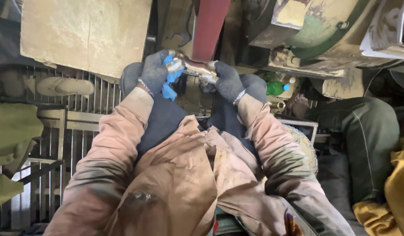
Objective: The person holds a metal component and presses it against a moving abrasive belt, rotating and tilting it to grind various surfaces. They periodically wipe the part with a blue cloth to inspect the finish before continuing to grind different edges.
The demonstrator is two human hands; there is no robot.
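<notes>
Both my hands wear dark knit gloves and grip one shiny curved metal piece [196,67] held crosswise above my knees. My left hand [155,72] clasps its left end together with a blue cloth [170,83] that hangs down from the palm. My right hand [228,81] closes around the right end. The piece sits right at the lower end of a dark red sanding belt [209,26] that runs up and away from me. Whether metal and belt touch is hidden by my fingers.
A yellowed flat panel [86,32] lies at the upper left above a metal grate floor [86,98] with a sandal [64,86]. Worn green machine housing [315,30] fills the upper right. A green bottle [276,88] stands below it. Another person's leg [370,135] is at right.
</notes>
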